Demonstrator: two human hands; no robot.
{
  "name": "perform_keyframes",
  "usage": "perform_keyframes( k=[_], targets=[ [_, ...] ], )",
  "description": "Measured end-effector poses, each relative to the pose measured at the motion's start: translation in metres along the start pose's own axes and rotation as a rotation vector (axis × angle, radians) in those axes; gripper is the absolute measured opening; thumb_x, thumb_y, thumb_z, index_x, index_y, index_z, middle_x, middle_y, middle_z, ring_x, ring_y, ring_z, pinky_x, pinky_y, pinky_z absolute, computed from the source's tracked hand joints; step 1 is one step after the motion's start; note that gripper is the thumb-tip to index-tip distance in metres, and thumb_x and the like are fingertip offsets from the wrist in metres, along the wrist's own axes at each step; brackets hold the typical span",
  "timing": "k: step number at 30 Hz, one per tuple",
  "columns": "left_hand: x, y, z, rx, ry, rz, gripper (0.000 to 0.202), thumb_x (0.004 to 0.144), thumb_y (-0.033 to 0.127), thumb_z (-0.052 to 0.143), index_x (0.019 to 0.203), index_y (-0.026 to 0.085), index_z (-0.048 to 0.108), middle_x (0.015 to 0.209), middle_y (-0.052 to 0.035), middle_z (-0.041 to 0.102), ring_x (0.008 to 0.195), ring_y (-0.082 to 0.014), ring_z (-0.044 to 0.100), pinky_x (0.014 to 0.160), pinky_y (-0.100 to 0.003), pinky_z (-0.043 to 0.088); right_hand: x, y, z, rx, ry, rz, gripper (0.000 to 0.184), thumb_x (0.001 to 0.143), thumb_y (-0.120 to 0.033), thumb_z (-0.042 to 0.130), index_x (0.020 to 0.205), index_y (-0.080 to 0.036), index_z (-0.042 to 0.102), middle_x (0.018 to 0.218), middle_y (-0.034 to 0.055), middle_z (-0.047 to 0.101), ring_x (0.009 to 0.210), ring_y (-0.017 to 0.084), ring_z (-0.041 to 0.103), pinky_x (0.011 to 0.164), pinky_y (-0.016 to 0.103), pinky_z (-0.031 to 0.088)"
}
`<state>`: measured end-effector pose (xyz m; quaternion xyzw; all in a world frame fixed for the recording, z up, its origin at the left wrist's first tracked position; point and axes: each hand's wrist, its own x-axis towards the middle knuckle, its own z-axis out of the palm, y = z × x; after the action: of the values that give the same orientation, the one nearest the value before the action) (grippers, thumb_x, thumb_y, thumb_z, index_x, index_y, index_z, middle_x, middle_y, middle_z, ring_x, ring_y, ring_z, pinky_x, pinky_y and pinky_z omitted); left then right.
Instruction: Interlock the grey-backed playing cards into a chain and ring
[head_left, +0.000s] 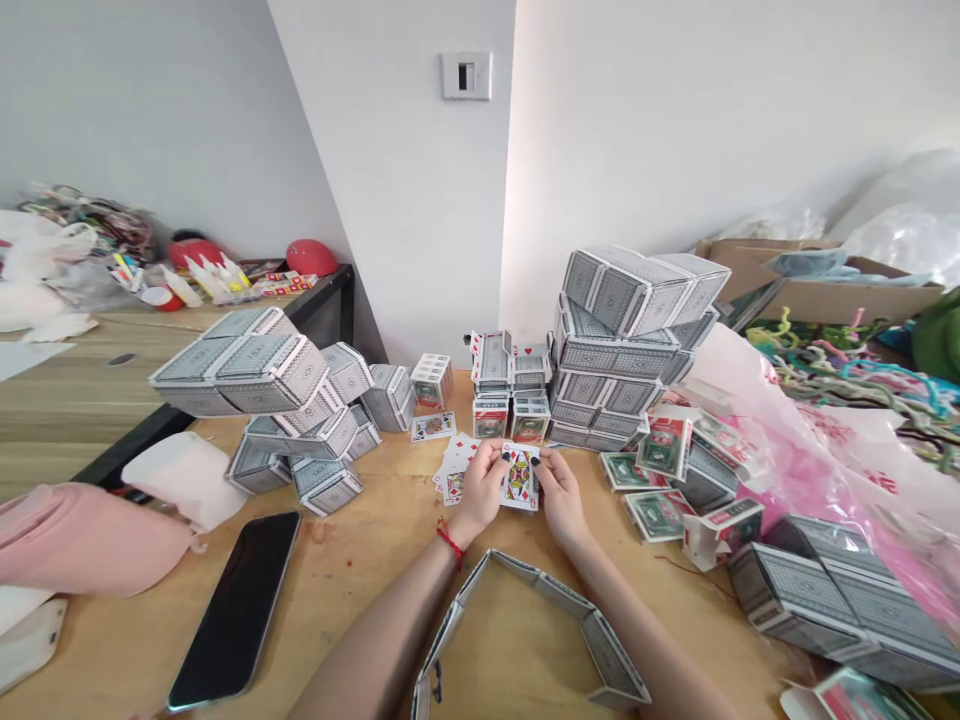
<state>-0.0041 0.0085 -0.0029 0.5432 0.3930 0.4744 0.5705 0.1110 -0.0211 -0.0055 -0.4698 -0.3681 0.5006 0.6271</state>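
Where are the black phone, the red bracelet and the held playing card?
Black phone (236, 608), head view: middle of its screen.
Red bracelet (451, 545), head view: its band.
Playing card (520, 478), head view: middle of its front.

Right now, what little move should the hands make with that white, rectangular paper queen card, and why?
Perhaps gently fold one long side: the white, rectangular paper queen card looks flat, and the left hand and right hand hold its opposite sides, thumbs on top.
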Motion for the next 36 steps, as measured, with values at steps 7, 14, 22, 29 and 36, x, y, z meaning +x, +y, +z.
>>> perform_keyframes(
  k=[7, 14, 22, 29, 36],
  targets=[
    [0.001, -0.003, -0.001, -0.001, 0.019, -0.021, 0.013, 0.074, 0.021, 0.046, 0.086, 0.017, 0.048, 0.061, 0.004, 0.043, 0.053, -0.008, 0.037, 0.049, -0.019, 0.03, 0.0, 0.001, -0.001, -0.001, -0.016, 0.02, 0.018, 0.071, -0.028, 0.053, 0.087, -0.021, 0.053, 0.076, -0.0009, 0.061, 0.066, 0.016, 0.056, 0.058, 0.025, 0.044],
    [0.001, -0.003, -0.001, 0.0, 0.018, -0.033, 0.012, 0.074, 0.02, 0.045, 0.086, 0.018, 0.048, 0.064, 0.0035, 0.045, 0.053, -0.0081, 0.04, 0.049, -0.019, 0.031, 0.0, -0.001, -0.001, 0.008, -0.002, 0.044, 0.014, 0.069, -0.028, 0.054, 0.082, -0.022, 0.052, 0.064, -0.0031, 0.058, 0.054, 0.014, 0.051, 0.053, 0.025, 0.041],
    [0.0, -0.001, -0.001, -0.007, 0.005, -0.003, 0.01, 0.075, 0.019, 0.043, 0.083, 0.018, 0.049, 0.068, 0.0024, 0.048, 0.061, -0.0095, 0.045, 0.055, -0.02, 0.036, 0.002, 0.005, -0.004, 0.039, 0.009, 0.059, 0.016, 0.069, -0.026, 0.054, 0.084, -0.021, 0.054, 0.063, -0.003, 0.057, 0.053, 0.013, 0.049, 0.05, 0.024, 0.039],
    [0.001, -0.003, -0.001, 0.007, 0.004, -0.024, 0.007, 0.075, 0.018, 0.04, 0.079, 0.018, 0.046, 0.063, 0.004, 0.044, 0.054, -0.0085, 0.04, 0.051, -0.019, 0.034, 0.004, 0.01, -0.007, 0.071, -0.007, 0.068, 0.015, 0.069, -0.025, 0.055, 0.082, -0.02, 0.057, 0.069, -0.0014, 0.059, 0.057, 0.014, 0.052, 0.054, 0.024, 0.041],
    [-0.001, 0.004, -0.001, 0.095, -0.034, 0.005, 0.012, 0.074, 0.018, 0.039, 0.078, 0.018, 0.05, 0.07, 0.0016, 0.049, 0.063, -0.0107, 0.044, 0.058, -0.021, 0.037, 0.003, 0.005, -0.007, 0.105, 0.005, 0.119, 0.015, 0.066, -0.027, 0.058, 0.079, -0.02, 0.055, 0.062, -0.0035, 0.056, 0.051, 0.012, 0.049, 0.051, 0.024, 0.039]
  ],
)
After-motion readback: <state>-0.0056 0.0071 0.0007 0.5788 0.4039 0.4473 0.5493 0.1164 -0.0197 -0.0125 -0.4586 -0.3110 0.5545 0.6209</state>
